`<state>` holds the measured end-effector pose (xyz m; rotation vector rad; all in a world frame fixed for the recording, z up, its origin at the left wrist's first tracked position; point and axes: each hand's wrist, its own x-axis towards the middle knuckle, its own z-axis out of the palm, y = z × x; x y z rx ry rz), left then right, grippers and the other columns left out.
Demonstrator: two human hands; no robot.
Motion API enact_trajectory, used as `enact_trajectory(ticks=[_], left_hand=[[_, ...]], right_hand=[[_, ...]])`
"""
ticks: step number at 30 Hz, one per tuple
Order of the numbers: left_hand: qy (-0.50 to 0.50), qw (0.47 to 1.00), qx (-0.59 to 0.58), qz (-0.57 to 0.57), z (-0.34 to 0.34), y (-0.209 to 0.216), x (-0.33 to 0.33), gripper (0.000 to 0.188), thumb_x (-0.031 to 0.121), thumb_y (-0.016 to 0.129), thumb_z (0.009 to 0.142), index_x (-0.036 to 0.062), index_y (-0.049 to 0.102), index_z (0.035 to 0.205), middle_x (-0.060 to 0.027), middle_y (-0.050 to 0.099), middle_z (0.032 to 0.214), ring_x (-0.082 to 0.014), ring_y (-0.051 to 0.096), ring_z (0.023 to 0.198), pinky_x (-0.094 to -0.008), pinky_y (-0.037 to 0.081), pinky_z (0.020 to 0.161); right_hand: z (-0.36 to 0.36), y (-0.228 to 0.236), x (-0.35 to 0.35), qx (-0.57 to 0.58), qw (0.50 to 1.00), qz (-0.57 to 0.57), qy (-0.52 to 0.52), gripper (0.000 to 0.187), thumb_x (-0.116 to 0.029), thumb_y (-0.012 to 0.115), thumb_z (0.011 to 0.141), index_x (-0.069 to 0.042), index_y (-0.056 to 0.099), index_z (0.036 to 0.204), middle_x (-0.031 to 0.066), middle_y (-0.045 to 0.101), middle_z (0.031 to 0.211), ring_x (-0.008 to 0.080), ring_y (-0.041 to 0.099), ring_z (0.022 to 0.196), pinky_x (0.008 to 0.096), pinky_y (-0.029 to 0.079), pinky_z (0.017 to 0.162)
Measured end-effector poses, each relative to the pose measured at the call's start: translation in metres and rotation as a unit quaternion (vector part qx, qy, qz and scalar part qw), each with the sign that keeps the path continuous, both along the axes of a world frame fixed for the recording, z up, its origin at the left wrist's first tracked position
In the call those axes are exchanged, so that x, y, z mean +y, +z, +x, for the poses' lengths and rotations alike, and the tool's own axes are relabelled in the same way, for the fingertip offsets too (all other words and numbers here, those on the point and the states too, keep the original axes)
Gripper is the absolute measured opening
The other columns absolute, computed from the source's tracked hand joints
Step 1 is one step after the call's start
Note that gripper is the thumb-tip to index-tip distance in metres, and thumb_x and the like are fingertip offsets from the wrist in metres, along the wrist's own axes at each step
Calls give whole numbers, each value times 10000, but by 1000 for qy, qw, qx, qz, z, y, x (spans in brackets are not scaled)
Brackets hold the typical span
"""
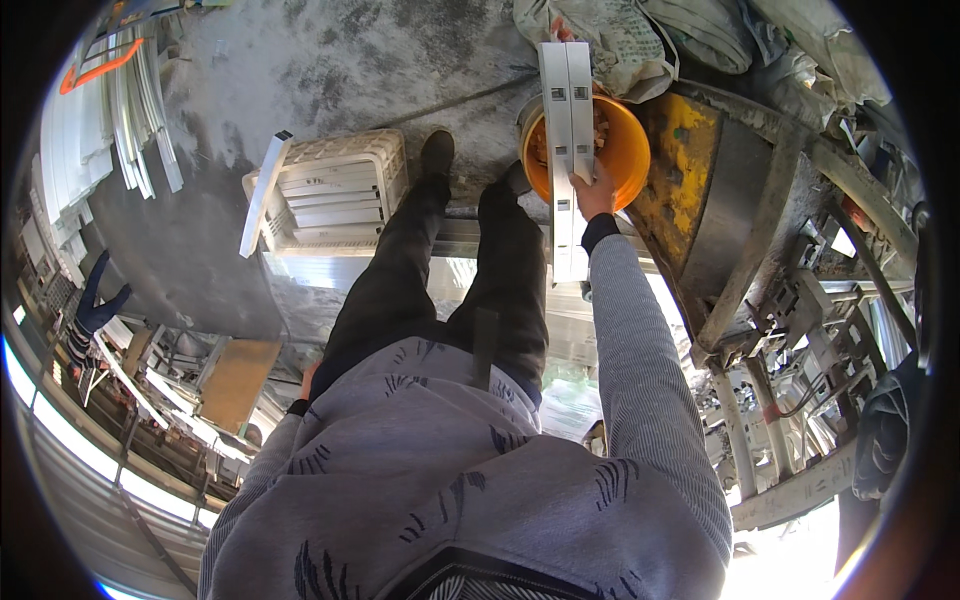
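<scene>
My right hand (595, 190) is closed round the side of two long silver-white metal profiles (570, 120) lying side by side, with small square cut-outs along them. They are held above an orange bucket (625, 150) that has small pieces inside. At their far end is a small reddish thing I cannot make out. My left hand (308, 380) hangs by my left thigh, mostly hidden behind my clothing, so its fingers do not show clearly. Left of my feet stands a white plastic crate (395, 160) with several pale bars in it. Another white bar (263, 195) leans along its left side.
Pale sacks (610, 50) lie beyond the bucket. A worn yellow metal frame (685, 170) stands on the right, with machinery behind it. Long white profiles (120, 110) are stacked at far left near an orange handle (105, 68). Another person's dark-clothed legs (95, 310) show at the left.
</scene>
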<state>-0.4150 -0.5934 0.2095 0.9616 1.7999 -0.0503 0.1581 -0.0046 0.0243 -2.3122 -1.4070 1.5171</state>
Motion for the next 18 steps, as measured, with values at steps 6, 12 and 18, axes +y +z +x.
enact_trajectory(ticks=[6, 12, 18], left_hand=[[151, 987, -37, -46, 20, 13, 20, 309, 257, 587, 965, 8, 656, 1135, -264, 697, 962, -468, 673, 985, -484, 517, 752], [124, 984, 41, -122, 35, 19, 38, 334, 285, 584, 966, 29, 650, 1170, -280, 699, 1019, -471, 656, 1046, -478, 522, 768], [165, 978, -14, -130, 55, 36, 84, 363, 335, 598, 949, 30, 674, 1131, -280, 710, 1025, -477, 662, 1029, -502, 519, 785]], right_hand=[[1, 9, 9, 10, 999, -35, -1, 575, -217, 670, 973, -17, 519, 1490, 224, 609, 1429, 374, 601, 1299, 420, 443, 1136], [1, 15, 13, -19, 997, -68, 24, 518, -229, 590, 998, -41, 549, 1478, 211, 628, 1412, 383, 620, 1261, 422, 468, 1098], [21, -23, -5, -106, 989, -10, 103, 479, -204, 587, 895, -20, 629, 1336, 285, 674, 1243, 463, 621, 1186, 508, 465, 1065]])
